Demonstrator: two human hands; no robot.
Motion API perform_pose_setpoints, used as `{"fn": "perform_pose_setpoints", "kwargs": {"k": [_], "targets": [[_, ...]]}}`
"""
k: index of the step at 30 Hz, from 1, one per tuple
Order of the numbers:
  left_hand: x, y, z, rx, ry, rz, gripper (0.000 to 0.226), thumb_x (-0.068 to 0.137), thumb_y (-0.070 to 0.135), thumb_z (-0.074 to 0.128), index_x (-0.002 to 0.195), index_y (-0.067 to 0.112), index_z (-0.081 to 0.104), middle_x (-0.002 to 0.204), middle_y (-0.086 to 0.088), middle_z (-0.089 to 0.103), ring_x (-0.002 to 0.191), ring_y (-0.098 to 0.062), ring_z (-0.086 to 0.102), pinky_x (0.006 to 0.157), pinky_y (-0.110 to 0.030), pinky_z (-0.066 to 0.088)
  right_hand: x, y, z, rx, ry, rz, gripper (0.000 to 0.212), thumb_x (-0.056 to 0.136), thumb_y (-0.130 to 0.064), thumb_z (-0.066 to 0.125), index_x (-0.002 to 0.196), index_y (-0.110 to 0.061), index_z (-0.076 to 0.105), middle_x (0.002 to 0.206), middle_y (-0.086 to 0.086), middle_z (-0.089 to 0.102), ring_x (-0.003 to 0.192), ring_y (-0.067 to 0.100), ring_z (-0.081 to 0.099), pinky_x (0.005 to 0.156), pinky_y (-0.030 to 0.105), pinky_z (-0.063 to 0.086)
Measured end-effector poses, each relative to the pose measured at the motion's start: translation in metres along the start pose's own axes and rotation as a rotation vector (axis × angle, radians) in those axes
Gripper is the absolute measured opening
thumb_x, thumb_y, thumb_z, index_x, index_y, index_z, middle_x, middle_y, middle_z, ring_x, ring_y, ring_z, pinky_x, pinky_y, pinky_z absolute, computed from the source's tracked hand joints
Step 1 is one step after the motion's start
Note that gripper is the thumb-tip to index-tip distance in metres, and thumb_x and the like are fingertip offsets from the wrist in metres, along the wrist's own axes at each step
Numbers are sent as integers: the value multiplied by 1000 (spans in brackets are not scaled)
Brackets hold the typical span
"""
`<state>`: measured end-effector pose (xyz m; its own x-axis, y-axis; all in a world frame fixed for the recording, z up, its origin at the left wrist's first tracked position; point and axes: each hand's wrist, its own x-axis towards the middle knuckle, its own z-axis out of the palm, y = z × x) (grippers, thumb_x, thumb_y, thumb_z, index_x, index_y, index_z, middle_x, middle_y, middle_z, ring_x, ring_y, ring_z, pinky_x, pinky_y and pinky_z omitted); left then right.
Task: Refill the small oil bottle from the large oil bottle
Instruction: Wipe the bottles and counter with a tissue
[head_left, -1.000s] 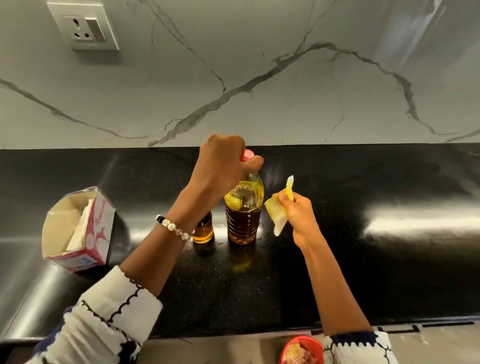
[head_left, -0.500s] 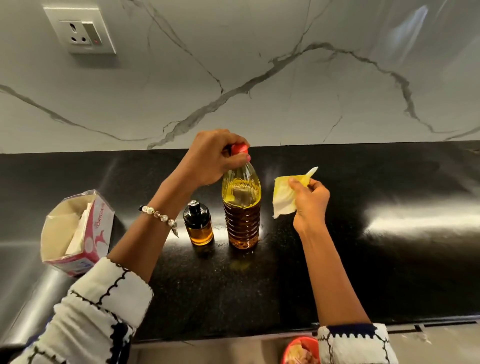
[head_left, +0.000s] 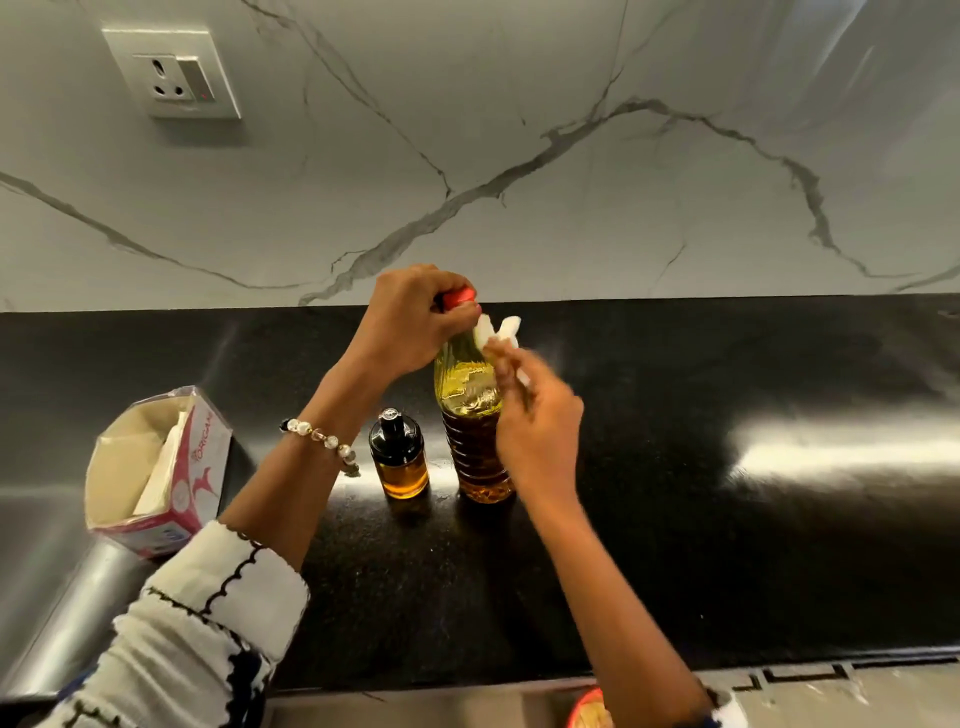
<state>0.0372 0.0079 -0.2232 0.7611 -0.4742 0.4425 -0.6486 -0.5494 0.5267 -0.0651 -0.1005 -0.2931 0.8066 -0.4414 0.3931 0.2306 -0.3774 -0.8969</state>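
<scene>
**Wiping the big bottle's neck, cap on**

At frame centre the big bottle stands upright on the black counter. The left hand curls over its red cap, probably to steady it against the wipe. The right hand, motion-blurred, pinches a tissue against the bottle's shoulder just below the cap, likely to clear oil off the neck so the bottle stays clean to grip.

The small bottle stands just left of the big one, apart from it, dark top fitted and oil in its lower part. With both bottles closed, pouring looks finished or not begun; I cannot tell which.

A tissue box lies tipped at left, handy for more.
</scene>
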Motion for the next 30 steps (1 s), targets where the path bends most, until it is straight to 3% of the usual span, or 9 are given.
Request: {"fn": "perform_pose_setpoints", "kwargs": {"k": [2,4,7,11,16,20,22,26,30], "targets": [[1,-5,-3,-13,-14,-15,29,88,22,65,111,5,68,95,-13,65,85,-27,60,79,-48,52,-23,11,7,-76,-50,-164,35,95,-4,51,128,-13,58,127,4,64,109,9,64,100,25,46],[2,-9,-5,-24,-8,-27,31,88,22,65,114,5,67,96,-13,64,86,-27,60,78,-48,54,-30,30,13,-146,-30,-244,43,93,0,50,135,-10,49,137,8,54,129,17,51,115,36,30],[0,-11,-5,-29,12,-23,32,89,23,65,115,5,67,95,-12,63,83,-26,60,75,-47,55,-12,38,14,-89,27,-198,40,96,-10,49,135,-7,45,135,10,56,125,22,54,109,44,38],[-1,-14,-7,-13,32,-34,32,89,23,65,115,5,67,94,-12,63,82,-24,58,76,-44,53,9,25,24,-25,-65,-239,44,94,1,49,137,-6,45,142,11,48,129,27,50,101,45,47],[-4,-19,-7,-18,19,-29,31,89,23,64,115,7,67,96,-12,63,83,-26,60,75,-47,54,-33,57,25,-112,-65,-340,49,93,7,49,140,-1,41,149,9,39,140,24,35,112,53,32],[-6,-25,-14,-46,32,-26,31,89,22,65,116,6,67,98,-13,64,84,-27,62,72,-49,56,-4,46,28,-69,-50,-142,45,98,-22,40,139,-3,43,132,17,57,123,21,53,107,54,38],[-9,-24,-13,-41,26,-3,31,88,22,65,116,7,67,97,-12,64,85,-27,62,73,-49,55,14,29,30,-11,-104,-138,43,99,-21,40,138,-4,46,125,19,62,112,28,62,102,52,44],[-14,-21,-11,-26,56,41,30,87,19,67,114,5,68,94,-10,65,83,-23,60,73,-44,54,23,25,24,140,-195,-150,37,101,-12,42,136,-6,50,137,9,55,129,14,50,107,39,43],[-20,-25,-8,-25,107,32,28,87,20,66,111,6,69,94,-11,66,84,-23,60,72,-42,55,-1,78,8,136,-246,127,41,102,-27,38,137,-11,51,132,1,60,124,9,54,105,40,45]]}}
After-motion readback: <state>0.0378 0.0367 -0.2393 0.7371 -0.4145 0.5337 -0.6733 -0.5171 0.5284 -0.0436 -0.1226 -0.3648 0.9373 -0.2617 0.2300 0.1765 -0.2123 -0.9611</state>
